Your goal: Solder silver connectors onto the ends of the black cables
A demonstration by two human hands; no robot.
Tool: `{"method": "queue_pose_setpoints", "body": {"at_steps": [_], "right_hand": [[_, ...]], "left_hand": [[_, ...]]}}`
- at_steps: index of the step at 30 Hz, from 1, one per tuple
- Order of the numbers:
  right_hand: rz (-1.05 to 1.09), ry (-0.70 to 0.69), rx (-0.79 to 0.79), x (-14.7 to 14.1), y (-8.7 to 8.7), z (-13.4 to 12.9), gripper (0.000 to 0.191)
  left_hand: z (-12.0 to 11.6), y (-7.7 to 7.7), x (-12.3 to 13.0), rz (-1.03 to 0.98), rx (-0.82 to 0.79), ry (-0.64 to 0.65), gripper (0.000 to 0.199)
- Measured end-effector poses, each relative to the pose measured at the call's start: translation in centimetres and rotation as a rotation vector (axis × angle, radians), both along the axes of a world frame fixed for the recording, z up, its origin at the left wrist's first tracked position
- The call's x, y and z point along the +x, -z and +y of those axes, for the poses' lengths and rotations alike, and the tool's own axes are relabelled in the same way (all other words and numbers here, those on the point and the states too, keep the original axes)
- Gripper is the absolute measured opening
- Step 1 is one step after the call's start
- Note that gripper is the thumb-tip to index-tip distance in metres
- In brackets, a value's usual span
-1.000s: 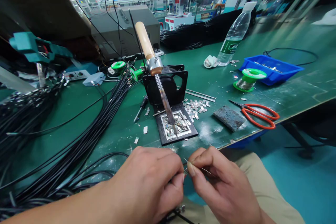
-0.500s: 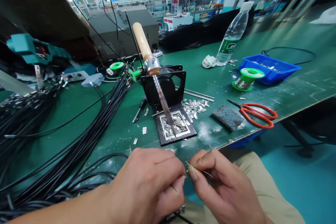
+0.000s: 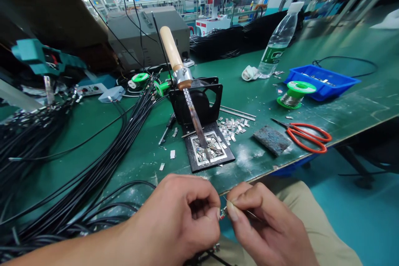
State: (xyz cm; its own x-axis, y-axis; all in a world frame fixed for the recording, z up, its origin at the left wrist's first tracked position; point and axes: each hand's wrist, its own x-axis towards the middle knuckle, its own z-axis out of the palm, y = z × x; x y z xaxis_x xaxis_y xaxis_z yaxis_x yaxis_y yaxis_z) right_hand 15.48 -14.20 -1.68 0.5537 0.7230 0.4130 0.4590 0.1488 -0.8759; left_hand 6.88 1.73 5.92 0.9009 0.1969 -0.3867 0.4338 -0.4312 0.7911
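My left hand [image 3: 187, 220] is closed, thumb against curled forefinger, on a small connector [image 3: 223, 213] with red and green bits at its tip. Most of the connector is hidden by the fingers. Just to the right, my right hand [image 3: 264, 220] pinches a thin metal wire [image 3: 253, 215] between thumb and forefinger, its end pointing at the connector. Both hands are over my lap at the table's front edge. Beyond them a soldering iron [image 3: 196, 120] with a wooden handle leans on a black fan frame [image 3: 215, 95], tip down in a metal-rimmed tray [image 3: 225, 158] of small metal pieces.
Black cables [image 3: 121, 145] cover the left of the green table [image 3: 243, 104]. Small metal tabs [image 3: 232, 126] lie by the iron. To the right are a dark sponge-like block [image 3: 271, 139], red-handled scissors [image 3: 308, 135], a solder spool [image 3: 294, 93], a blue tray [image 3: 336, 85] and a water bottle [image 3: 277, 45].
My left hand's fingers have shifted, opening a gap inside the curl and showing more of the connector's tip. The right hand keeps its pinch on the wire. The view has moved slightly.
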Motion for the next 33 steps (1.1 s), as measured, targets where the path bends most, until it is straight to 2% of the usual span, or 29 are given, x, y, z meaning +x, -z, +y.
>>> {"method": "queue_pose_setpoints", "body": {"at_steps": [3, 7, 18, 22, 27, 33], "right_hand": [[0.011, 0.000, 0.003, 0.0, 0.2, -0.1, 0.015], [0.031, 0.002, 0.018, -0.1, 0.3, 0.1, 0.015], [0.051, 0.027, -0.004, -0.1, -0.1, 0.0, 0.014], [0.055, 0.050, -0.025, 0.1, -0.2, -0.2, 0.014], [0.058, 0.076, -0.012, 0.1, -0.4, -0.3, 0.013], [0.089, 0.108, -0.034, 0.5, 0.4, -0.4, 0.012]], "left_hand": [[0.0, -0.7, 0.1, 0.128, -0.125, -0.050, 0.013], [0.3, -1.0, 0.2, 0.162, -0.234, -0.082, 0.010], [0.6, -0.9, 0.3, 0.130, -0.304, -0.085, 0.010], [0.7, -1.1, 0.4, 0.138, -0.260, -0.062, 0.012], [0.5, -1.2, 0.1, 0.178, -0.103, -0.004, 0.013], [0.5, -0.4, -0.3, 0.124, 0.017, 0.108, 0.024]]}}
